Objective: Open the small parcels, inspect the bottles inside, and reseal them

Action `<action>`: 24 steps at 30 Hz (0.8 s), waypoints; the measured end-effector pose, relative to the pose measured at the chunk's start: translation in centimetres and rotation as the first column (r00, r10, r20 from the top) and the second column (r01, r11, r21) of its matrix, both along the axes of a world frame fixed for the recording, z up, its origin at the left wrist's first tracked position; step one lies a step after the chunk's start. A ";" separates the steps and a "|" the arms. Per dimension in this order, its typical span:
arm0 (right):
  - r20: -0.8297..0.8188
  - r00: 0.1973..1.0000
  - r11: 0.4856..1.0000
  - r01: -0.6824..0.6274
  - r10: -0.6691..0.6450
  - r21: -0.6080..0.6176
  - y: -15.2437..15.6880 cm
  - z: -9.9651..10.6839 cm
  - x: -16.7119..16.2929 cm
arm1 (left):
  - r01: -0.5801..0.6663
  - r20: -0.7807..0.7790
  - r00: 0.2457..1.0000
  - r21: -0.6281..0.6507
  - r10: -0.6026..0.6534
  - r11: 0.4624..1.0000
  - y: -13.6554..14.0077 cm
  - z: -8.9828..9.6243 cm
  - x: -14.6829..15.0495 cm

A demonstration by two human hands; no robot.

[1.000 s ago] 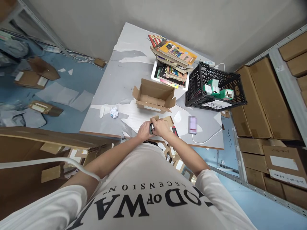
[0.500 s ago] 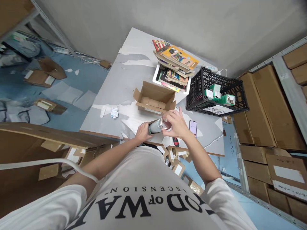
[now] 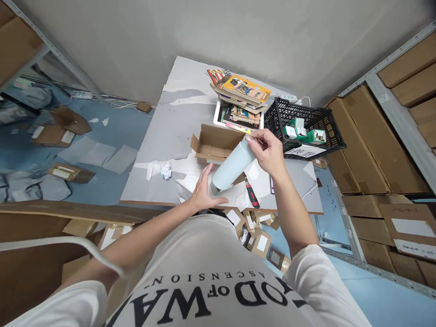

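Observation:
A pale blue bottle (image 3: 235,164) slants over the front of the table, top end up and to the right. My right hand (image 3: 269,152) is closed around its top end. By the lower end, my left hand (image 3: 203,193) is open, thumb and fingers spread; whether it touches the bottle I cannot tell. Just behind the bottle stands an open cardboard box (image 3: 213,151), its flaps folded out. A red-and-black handled tool (image 3: 252,195) lies near the table's front edge, to the right of the bottle.
Books (image 3: 243,88) are piled in and above a white bin. Beside it, a black plastic crate (image 3: 282,113) holds small green-and-white boxes. Crumpled paper (image 3: 165,171) lies to the left on the table (image 3: 156,131). Shelves with cartons (image 3: 361,145) stand at the right.
The bottle has come up out of a narrow box, lifted by my right hand. My left hand has let go of that box and spread its fingers. The view has shifted slightly.

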State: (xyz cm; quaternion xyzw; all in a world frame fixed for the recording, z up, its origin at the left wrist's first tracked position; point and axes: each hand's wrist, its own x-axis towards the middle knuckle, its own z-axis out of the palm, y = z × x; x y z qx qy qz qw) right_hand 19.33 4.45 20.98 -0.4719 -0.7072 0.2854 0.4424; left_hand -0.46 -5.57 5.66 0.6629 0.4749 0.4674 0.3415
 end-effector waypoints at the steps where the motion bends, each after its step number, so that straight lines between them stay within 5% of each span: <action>1: -0.047 0.999 1.000 0.009 -0.010 -0.024 0.4 -0.2 -0.2 | -0.017 0.082 0.996 -0.028 0.019 0.999 0.1 1.1 0.1; 4: -0.200 0.980 0.991 -0.032 0.005 -0.132 0.8 -0.8 -0.4 | -0.020 0.325 0.942 -0.177 0.078 0.984 0.1 3.0 0.7; 7: -0.315 0.948 0.957 -0.131 0.044 -0.260 0.2 -1.6 -0.3 | 0.159 0.588 0.807 -0.307 0.056 0.938 -0.6 3.6 0.8; 11: -0.385 0.922 0.921 -0.190 0.048 -0.341 -1.1 -3.2 -0.5 | 0.507 0.816 0.574 -0.424 0.073 0.750 -2.0 4.1 1.1; 15: -0.438 0.898 0.910 -0.150 -0.038 -0.386 -1.5 -4.6 -1.1 | 0.607 0.857 0.500 -0.449 0.125 0.656 -2.8 4.4 1.6; 20: -0.462 0.885 0.905 -0.152 -0.054 -0.397 -1.2 -5.1 -1.2 | 0.596 0.837 0.537 -0.462 0.102 0.656 -2.7 3.7 1.9; 24: -0.434 0.900 0.902 -0.147 -0.048 -0.405 -1.4 -4.9 -1.1 | 0.377 0.702 0.712 -0.424 0.035 0.824 -2.5 2.9 2.3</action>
